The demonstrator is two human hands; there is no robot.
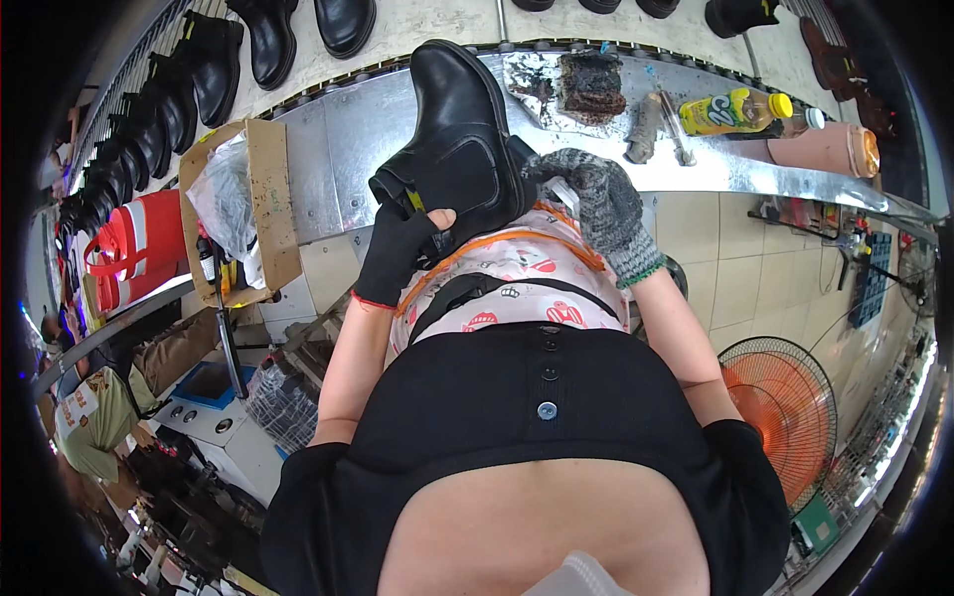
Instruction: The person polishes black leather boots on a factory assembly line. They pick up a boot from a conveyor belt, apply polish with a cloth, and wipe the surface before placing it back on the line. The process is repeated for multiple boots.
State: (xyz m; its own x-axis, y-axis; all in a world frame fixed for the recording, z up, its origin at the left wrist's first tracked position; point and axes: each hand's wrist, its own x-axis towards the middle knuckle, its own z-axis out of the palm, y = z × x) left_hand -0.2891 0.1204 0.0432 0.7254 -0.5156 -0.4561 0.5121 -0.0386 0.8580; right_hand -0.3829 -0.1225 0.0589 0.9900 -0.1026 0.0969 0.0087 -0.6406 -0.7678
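Note:
A black ankle boot [455,124] lies on its side across the metal bench edge and my lap, toe pointing away and sole to the right. My left hand [397,243], in a black glove with bare fingertips, grips the boot by its top opening, thumb on the upper by a yellow-marked pull tab. In a grey knitted glove, my right hand [604,211] is closed beside the heel, around a small whitish piece [563,195] that is too small to name. The fingertips are close to the heel; whether they touch it I cannot tell.
Rows of black boots [211,70] stand on a conveyor beyond the metal bench [333,149]. A cardboard box [270,214] with plastic sits left. A stained dark block [591,87], a yellow-capped bottle [730,111] and a pinkish container [820,149] are right. An orange fan [780,417] stands lower right.

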